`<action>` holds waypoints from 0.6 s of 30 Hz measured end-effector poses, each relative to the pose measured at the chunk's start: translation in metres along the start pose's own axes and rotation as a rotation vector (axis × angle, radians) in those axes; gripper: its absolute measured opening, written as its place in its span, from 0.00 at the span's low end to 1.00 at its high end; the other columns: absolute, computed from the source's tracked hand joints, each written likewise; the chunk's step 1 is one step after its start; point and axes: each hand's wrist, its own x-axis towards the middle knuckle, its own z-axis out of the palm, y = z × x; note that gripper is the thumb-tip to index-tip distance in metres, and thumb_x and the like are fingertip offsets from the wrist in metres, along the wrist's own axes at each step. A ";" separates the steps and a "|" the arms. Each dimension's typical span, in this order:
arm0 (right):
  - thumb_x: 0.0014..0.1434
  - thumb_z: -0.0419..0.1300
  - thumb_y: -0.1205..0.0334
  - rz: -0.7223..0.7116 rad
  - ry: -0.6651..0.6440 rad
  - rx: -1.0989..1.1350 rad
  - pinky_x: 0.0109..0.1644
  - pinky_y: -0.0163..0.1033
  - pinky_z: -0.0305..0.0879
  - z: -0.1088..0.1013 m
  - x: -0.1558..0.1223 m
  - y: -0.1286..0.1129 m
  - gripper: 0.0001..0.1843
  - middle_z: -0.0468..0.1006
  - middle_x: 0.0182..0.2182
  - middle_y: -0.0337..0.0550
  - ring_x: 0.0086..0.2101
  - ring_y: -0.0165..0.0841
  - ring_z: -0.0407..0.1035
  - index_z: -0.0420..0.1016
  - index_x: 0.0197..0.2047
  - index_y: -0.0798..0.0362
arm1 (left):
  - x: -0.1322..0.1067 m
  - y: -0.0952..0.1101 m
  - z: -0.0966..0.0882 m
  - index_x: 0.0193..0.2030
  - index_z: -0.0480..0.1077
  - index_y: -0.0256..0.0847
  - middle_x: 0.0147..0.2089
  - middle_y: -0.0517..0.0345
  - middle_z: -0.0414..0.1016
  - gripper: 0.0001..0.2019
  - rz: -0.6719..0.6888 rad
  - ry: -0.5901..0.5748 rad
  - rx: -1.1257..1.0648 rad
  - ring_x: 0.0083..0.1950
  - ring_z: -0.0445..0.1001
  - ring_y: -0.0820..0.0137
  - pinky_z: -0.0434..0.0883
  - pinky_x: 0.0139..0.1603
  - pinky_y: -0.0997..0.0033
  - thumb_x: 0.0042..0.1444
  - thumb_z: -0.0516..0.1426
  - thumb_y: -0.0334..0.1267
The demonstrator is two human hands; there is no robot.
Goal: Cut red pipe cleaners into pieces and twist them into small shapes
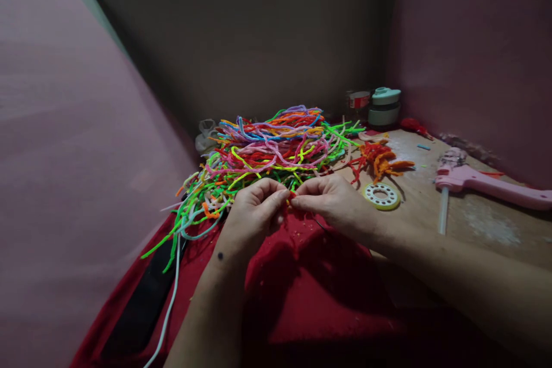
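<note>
1. Plain, matte walls (259, 40) rise beyond both hands; wrinkled red cloth (328, 287) spreads beneath them, and a brown surface (425, 184) extends rightward.
2. Small red piece (292, 196), its texture too small to tell, sits between the left hand (259, 207) and right hand (328, 198), both pinching it.
3. Just beyond them: a tangled heap of fuzzy, bendy, many-coloured stems (276, 146).
4. Right of the right hand: a flat, hole-pierced ring (391, 200), then a smooth pink glue gun (495, 186).
5. Left of the left hand: a slim white cable (172, 293).
</note>
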 end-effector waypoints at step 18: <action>0.52 0.57 0.63 0.167 -0.146 0.271 0.25 0.32 0.58 0.004 0.001 0.005 0.10 0.71 0.19 0.40 0.18 0.24 0.60 0.70 0.22 0.59 | 0.002 -0.007 0.007 0.30 0.65 0.39 0.24 0.64 0.65 0.06 0.260 0.248 0.300 0.23 0.60 0.78 0.59 0.23 0.78 0.55 0.53 0.39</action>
